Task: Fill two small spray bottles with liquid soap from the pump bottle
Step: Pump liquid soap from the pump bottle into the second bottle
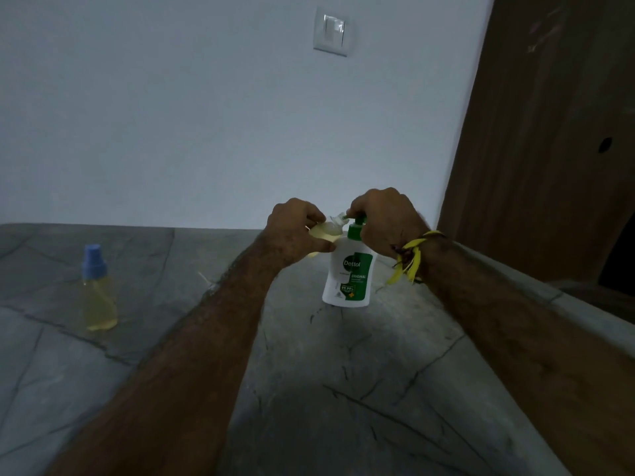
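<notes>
Two small spray bottles, one pump bottle, two hands at work on a grey stone counter (343, 389).

Standing upright at far left, well apart from the rest: capped spray bottle (98, 290), blue top, yellow liquid inside. Held tilted in the left hand (295, 231), fingers curled round it: open spray bottle (324, 233), part-filled with yellow, its clear neck just under the green nozzle. Resting on the counter: white pump bottle (350, 269), green label reading "Dettol", "ORIGINAL", "99.9%". Clamped over the pump head: right hand (381, 218), fingers curled down, yellow thread band (410, 255) at the wrist. On the wall above: one light switch (331, 32).
</notes>
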